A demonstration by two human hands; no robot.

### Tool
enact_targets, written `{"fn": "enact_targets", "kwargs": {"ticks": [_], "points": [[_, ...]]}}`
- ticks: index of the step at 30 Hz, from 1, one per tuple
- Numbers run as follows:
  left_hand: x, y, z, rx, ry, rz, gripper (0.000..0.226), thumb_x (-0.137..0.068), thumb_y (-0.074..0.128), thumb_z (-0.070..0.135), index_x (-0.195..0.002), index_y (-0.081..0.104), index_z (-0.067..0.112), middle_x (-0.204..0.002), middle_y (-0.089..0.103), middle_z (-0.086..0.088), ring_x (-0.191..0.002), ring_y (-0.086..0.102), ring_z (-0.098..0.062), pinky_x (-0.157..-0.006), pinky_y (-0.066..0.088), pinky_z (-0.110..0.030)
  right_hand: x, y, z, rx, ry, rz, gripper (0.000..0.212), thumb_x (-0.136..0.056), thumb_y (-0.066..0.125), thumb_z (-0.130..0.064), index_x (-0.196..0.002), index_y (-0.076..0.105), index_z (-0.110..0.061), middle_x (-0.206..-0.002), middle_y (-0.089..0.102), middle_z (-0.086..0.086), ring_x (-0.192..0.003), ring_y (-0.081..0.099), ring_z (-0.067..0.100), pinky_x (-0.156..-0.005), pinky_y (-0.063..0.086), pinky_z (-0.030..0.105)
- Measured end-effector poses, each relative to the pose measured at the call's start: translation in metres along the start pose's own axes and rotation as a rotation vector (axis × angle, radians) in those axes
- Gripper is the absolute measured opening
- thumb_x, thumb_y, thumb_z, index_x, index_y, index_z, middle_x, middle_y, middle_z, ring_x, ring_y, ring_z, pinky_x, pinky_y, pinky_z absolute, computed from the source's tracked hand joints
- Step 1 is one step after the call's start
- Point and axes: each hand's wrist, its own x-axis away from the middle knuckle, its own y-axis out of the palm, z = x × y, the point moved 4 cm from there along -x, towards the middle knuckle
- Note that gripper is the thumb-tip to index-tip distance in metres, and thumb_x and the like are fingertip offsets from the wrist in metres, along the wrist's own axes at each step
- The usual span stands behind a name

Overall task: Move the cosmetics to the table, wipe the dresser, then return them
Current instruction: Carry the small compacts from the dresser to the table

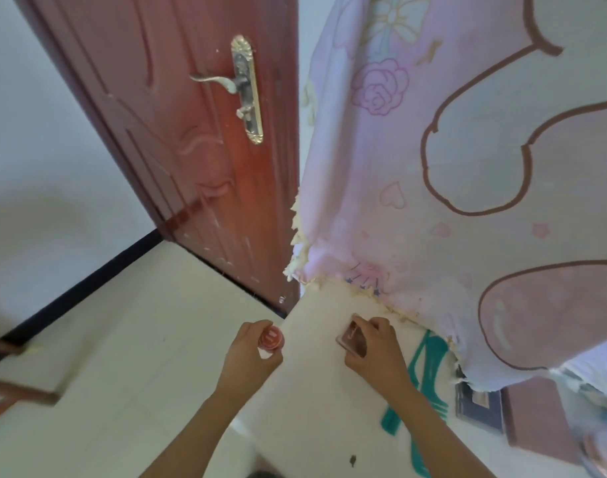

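A person's two bare arms reach forward, below the foot of a red-brown door [192, 132].

The left grip [248, 357], below the door's lower right corner, has its fingers and thumb curled around a small round jar [270, 337]. The jar has a glossy red lid facing up, and a sliver of white shows under it. A pale mark sits in the middle of the lid, but it is too blurred to read.

The right grip [378, 353], just right of the left one and further right of the door, pinches a flat rectangular case [353, 339]. The case is shiny rose-gold with rounded corners and is held tilted, the fingers wrapped over its far edge. No writing is legible on it.

Both items are held over the corner of a white surface [316, 391] that starts at the door's bottom right corner. The jar is at its left edge and the case is above it. I cannot tell whether either touches it. Bold teal strokes [429, 367] are painted on the surface, and they spell nothing readable.

Right of the door hangs a pink blanket [467, 167] printed with roses, hearts and brown outlines, with a frayed cream fringe. The door carries a brass lever handle [223, 82]. Left of the door lies a cream tiled floor [105, 339].
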Motion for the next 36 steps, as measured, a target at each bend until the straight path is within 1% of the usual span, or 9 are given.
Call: {"fn": "enact_targets", "kwargs": {"ticks": [3,5,11,16,21,25,27,29,36], "points": [[0.014,-0.017,-0.011,0.016,-0.052,0.079,0.043,-0.072,0.071,0.004,-0.112,0.058,0.009,-0.1,0.053,0.0,-0.083,0.053,-0.012,-0.067,0.039,-0.008,0.006,0.012,-0.025,-0.103,-0.109,0.004,0.066,-0.075,0.064,-0.021,-0.135,0.038,-0.022,-0.122,0.038,0.004,-0.112,0.039,0.02,-0.094,0.034,0.022],[0.026,-0.028,-0.02,0.023,-0.098,0.115,0.043,-0.072,0.071,0.004,-0.112,0.058,0.009,-0.1,0.053,0.0,-0.081,0.054,-0.01,-0.064,0.039,-0.004,0.01,0.023,-0.038,-0.143,-0.164,-0.004,0.066,-0.073,0.065,-0.018,-0.134,0.04,-0.021,-0.12,0.039,0.004,-0.11,0.041,0.02,-0.092,0.036,0.021],[0.064,-0.056,-0.057,0.015,-0.214,0.15,0.04,-0.073,0.07,0.002,-0.111,0.058,0.007,-0.098,0.053,-0.002,-0.076,0.053,0.002,-0.061,0.041,-0.005,0.028,0.058,-0.072,-0.105,-0.256,-0.08,0.062,-0.074,0.063,-0.019,-0.132,0.042,-0.02,-0.122,0.04,0.004,-0.108,0.041,0.022,-0.095,0.04,0.03],[0.082,-0.08,-0.079,0.049,-0.234,0.186,0.037,-0.072,0.07,-0.001,-0.107,0.06,0.006,-0.099,0.055,-0.006,-0.076,0.054,0.001,-0.064,0.042,-0.002,0.043,0.069,-0.1,-0.026,-0.318,-0.07,0.056,-0.074,0.062,-0.021,-0.128,0.045,-0.02,-0.121,0.041,0.005,-0.105,0.041,0.022,-0.092,0.038,0.025],[0.096,-0.131,-0.097,0.139,-0.246,0.295,0.033,-0.075,0.068,0.001,-0.102,0.058,0.016,-0.1,0.055,-0.004,-0.075,0.054,-0.002,-0.059,0.041,-0.004,0.057,0.078,-0.149,0.003,-0.39,-0.034,0.054,-0.073,0.063,-0.019,-0.125,0.048,-0.018,-0.119,0.043,0.007,-0.105,0.043,0.022,-0.092,0.039,0.026],[0.123,-0.203,-0.133,0.151,-0.234,0.383,0.035,-0.075,0.069,0.001,-0.108,0.059,0.007,-0.102,0.056,-0.008,-0.073,0.053,-0.006,-0.063,0.04,-0.01,0.074,0.1,-0.224,0.02,-0.471,-0.026,0.052,-0.073,0.061,-0.02,-0.123,0.049,-0.019,-0.114,0.041,0.004,-0.107,0.041,0.022,-0.096,0.038,0.028],[0.146,-0.249,-0.16,0.122,-0.246,0.422,0.039,-0.076,0.069,0.003,-0.112,0.057,0.007,-0.103,0.056,-0.008,-0.078,0.053,-0.013,-0.073,0.041,-0.022,0.092,0.12,-0.275,0.033,-0.535,-0.055,0.051,-0.073,0.06,-0.021,-0.123,0.048,-0.019,-0.116,0.041,0.004,-0.109,0.039,0.021,-0.096,0.036,0.026],[0.173,-0.295,-0.189,0.097,-0.263,0.486,0.041,-0.076,0.07,0.007,-0.115,0.056,0.008,-0.105,0.057,-0.008,-0.087,0.054,-0.018,-0.077,0.042,-0.028,0.113,0.145,-0.328,0.034,-0.626,-0.097,0.051,-0.075,0.061,-0.021,-0.124,0.046,-0.02,-0.119,0.04,0.005,-0.111,0.038,0.021,-0.096,0.036,0.027],[0.275,-0.449,-0.271,0.06,-0.353,0.777,0.036,-0.078,0.069,0.014,-0.112,0.058,0.01,-0.103,0.056,-0.006,-0.091,0.056,-0.022,-0.08,0.041,-0.029,0.188,0.225,-0.505,0.001,-0.935,-0.192,0.058,-0.076,0.063,-0.021,-0.129,0.042,-0.022,-0.121,0.039,0.005,-0.116,0.037,0.021,-0.096,0.037,0.026]]}}
